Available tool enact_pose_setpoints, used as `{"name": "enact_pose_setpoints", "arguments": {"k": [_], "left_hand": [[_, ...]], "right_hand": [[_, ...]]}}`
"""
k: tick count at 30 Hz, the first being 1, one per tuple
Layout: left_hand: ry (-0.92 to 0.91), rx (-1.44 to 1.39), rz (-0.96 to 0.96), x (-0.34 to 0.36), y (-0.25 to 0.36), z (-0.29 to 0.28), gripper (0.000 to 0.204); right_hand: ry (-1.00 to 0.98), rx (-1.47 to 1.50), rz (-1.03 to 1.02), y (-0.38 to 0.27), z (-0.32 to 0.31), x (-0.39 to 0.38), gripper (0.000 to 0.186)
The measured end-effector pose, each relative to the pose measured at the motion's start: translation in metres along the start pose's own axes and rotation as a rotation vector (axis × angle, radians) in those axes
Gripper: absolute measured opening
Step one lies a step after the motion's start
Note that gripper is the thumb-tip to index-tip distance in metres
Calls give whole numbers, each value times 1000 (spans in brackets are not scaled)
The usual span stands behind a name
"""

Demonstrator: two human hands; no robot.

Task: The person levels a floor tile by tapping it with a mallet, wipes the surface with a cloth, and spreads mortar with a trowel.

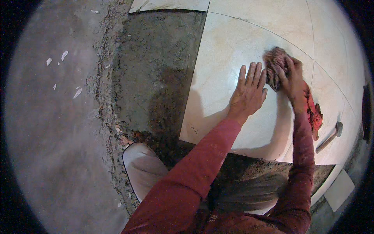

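Observation:
My left hand (249, 91) lies flat on a large cream floor tile (218, 54), its fingers stretched out and holding nothing. To its right, my right hand (291, 80) grips a crumpled brownish-pink rag (275, 64) and presses it on the same tile, close to the seam with the tiles beyond. The rag's far edge looks slightly blurred. Just beyond my right forearm lies a red and black cloth (314, 117), partly hidden by the arm. A hammer (330, 137) with a wooden handle rests on the tiles farther right.
Left of the tile is a bed of rough grey mortar (152, 58) with a crumbly edge. Smooth concrete floor (50, 128) with several white scraps lies at the far left. Another tile (171, 4) borders the bed at the top. A pale square piece (339, 190) sits at lower right.

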State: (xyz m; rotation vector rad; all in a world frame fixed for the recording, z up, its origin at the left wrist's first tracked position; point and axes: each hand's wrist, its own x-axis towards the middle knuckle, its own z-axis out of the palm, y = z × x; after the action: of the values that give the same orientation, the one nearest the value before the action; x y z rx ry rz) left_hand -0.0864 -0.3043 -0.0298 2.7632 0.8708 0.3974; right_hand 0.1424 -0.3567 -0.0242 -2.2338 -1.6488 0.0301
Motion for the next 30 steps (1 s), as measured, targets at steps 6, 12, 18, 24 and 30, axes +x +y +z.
{"name": "enact_pose_setpoints", "arguments": {"k": [6,12,18,24,30], "left_hand": [[15,-287,-13,10,6,7,68],[-157,-367,-74,6,18,24,72],[-113,86,-29,3,7,5,70],[95,-70,80,7,15,-3,67],[105,87,302,-22,44,15,66]], "right_hand": [[150,270,-23,-96,74,156,47],[338,-109,-46,-175,143,207,43],[80,-49,203,-58,86,147,31],[92,-373,668,208,-72,-66,53],[177,-461,594,157,-197,-362,57]]}}
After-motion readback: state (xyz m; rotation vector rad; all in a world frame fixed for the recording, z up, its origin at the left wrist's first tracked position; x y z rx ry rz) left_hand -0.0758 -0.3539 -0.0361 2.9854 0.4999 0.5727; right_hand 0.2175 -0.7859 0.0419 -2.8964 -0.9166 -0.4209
